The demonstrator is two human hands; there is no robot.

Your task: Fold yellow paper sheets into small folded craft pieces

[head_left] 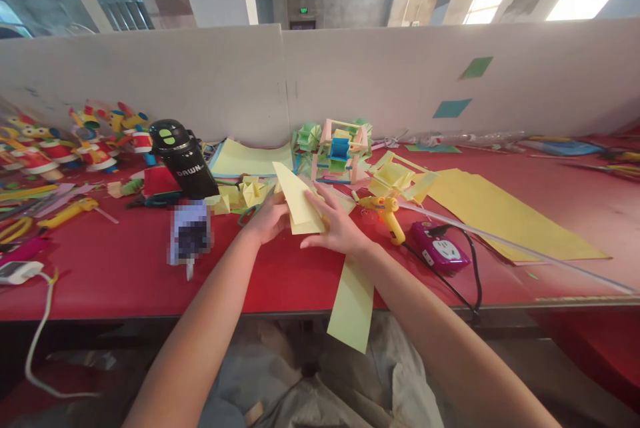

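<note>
Both your left hand (pixel 267 220) and right hand (pixel 334 227) grip the folded yellow paper (pixel 299 205) over the counter (pixel 125 268).

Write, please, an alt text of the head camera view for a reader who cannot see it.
Both bare hands, left hand and right hand, hold a folded yellow paper over a red table. A yellow glue gun and a purple power socket lie at the right, a black bottle stands at the left, and a paper ferris wheel model stands behind.
</note>
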